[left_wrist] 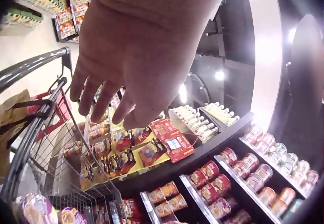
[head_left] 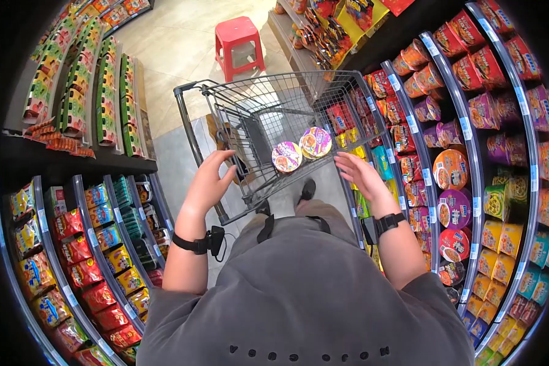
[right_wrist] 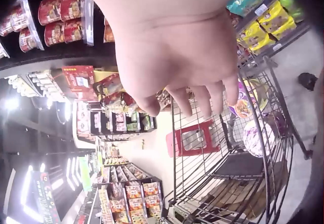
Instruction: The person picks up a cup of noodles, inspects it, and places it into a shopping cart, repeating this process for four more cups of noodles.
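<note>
- Left hand [head_left: 210, 180]: fingers slightly apart, near the left end of the shopping cart [head_left: 268, 128].
- Right hand [head_left: 366, 177]: fingers slightly apart, beside the cart's near right side.
- Two lidded cups [head_left: 287, 157]: side by side in the cart, near side.
- Red stool [head_left: 238, 38]: far side, beyond the cart.

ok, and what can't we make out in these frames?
- Small print on the two cups: too small in the head view; the left wrist view's bottom edge cuts them off.
- Price tags: too small in the head view.
- Contents of the brown bag: hidden by its sides, right wrist view.
- Left shoe: mostly hidden by the trousers, head view.
</note>
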A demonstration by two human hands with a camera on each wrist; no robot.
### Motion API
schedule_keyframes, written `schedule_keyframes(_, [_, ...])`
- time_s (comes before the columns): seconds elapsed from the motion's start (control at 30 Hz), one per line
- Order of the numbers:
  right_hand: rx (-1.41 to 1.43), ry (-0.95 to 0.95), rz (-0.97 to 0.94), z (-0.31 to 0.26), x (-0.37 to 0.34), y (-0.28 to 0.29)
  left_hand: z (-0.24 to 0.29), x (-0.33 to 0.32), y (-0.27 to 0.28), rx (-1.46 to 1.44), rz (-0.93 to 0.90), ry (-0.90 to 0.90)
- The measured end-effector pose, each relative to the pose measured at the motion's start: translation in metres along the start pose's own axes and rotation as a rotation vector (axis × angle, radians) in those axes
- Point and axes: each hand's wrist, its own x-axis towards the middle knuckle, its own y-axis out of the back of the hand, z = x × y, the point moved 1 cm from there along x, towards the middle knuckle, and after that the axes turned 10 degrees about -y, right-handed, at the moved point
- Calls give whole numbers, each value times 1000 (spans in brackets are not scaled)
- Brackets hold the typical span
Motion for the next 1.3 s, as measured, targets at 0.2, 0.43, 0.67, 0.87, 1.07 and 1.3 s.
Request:
schedule_keyframes(0.2, [66, -136, -104, -4, 39, -3, -27, 23, -42, -14, -111, 21])
schedule_keyframes(0.43, [-88, -275, -110, -9, 119, -8, -54, 54, -91, -97, -301, 234])
schedule_keyframes(0.67, [-95, -486, -207, -8, 196, -5, -112, 79, -165, -93, -445, 451])
schedule_keyframes(0.87, [-272, -661, -214, 5, 240, -7, -149, 104, -235, -89, -499, 627])
schedule_keyframes(1.07, [-412, -704, -340, 31, 266, -6, -185, 104, -291, -176, -390, 910])
schedule_keyframes(1.3, [-334, -754, -270, 60, 282, -3, -188, 106, -285, -179, -390, 931])
